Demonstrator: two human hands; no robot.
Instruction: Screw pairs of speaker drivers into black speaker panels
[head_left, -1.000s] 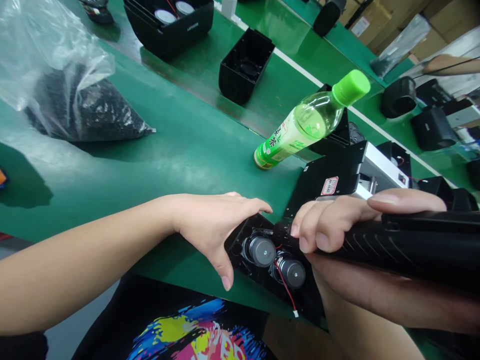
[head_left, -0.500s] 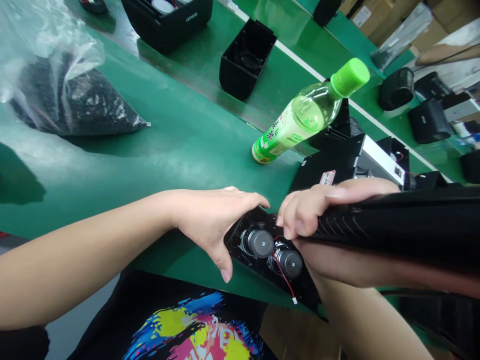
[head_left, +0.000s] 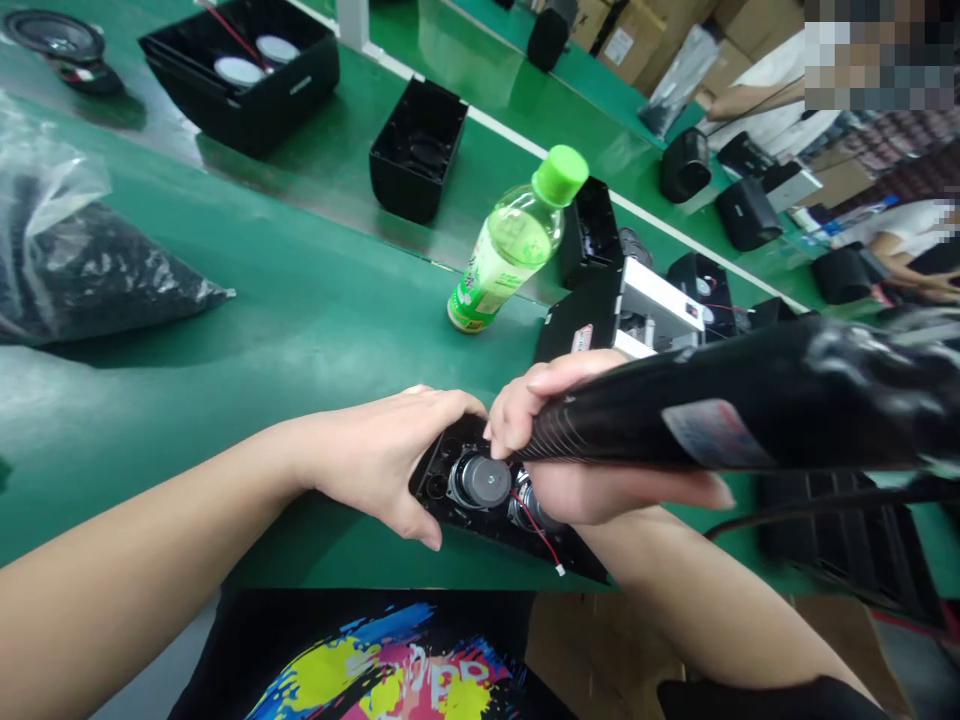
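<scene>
A black speaker panel (head_left: pixel 442 511) lies near the table's front edge. Two round silver-grey speaker drivers (head_left: pixel 486 482) are mounted on it, and a red-and-black wire with a white plug trails from them. My left hand (head_left: pixel 390 455) grips the panel's left end, thumb on the near side and fingers on the far side. In my right hand (head_left: pixel 551 430) is a black electric screwdriver (head_left: pixel 637 405), held slantwise over the panel with its corded end to the right. My right hand covers part of the second driver, and the screwdriver's tip is hidden behind my fingers.
Beyond my hands stand a green tea bottle (head_left: pixel 510 245) and a black-and-white box (head_left: pixel 592 310). A bag of small black parts (head_left: pixel 105 275) lies left. Black speaker housings (head_left: pixel 416 150) line the far side. A co-worker's arms (head_left: pixel 900 262) show at right.
My right hand has brought the screwdriver left across the panel, now covering much of the second driver. My left hand has closed in on the panel's end. The camera view has shifted.
</scene>
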